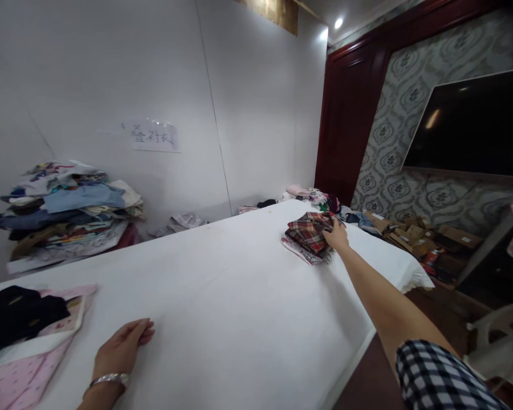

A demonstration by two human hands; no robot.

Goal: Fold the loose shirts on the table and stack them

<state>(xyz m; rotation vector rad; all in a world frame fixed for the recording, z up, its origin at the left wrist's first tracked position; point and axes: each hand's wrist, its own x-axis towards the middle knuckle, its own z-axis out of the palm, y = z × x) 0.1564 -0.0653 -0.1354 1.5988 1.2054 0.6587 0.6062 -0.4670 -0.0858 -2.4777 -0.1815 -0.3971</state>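
Right hand (337,234) is clamped on the near-right edge of a red plaid shirt (308,230), folded, far right part of the white-covered table (205,296). Shirt sits on top of another folded garment (296,249) (pale, patterned, red trim). Right arm at full reach, black-and-white checked sleeve (436,373).

Left hand (118,346): near side of table, well apart from the right, fingers loosely bent, nothing visible in it; can't tell if fingertips meet. Silver bracelet (111,378) on that wrist. Nearest item is a pink printed garment (19,381) at left, black garment (19,313) lying on it.

Writing: paper sign (154,135) on the white wall, handwritten 叠衬衣. Cardboard boxes (419,239) at right carry light labels, too small to read. Mixed clothes pile (83,199) below and left of the sign.
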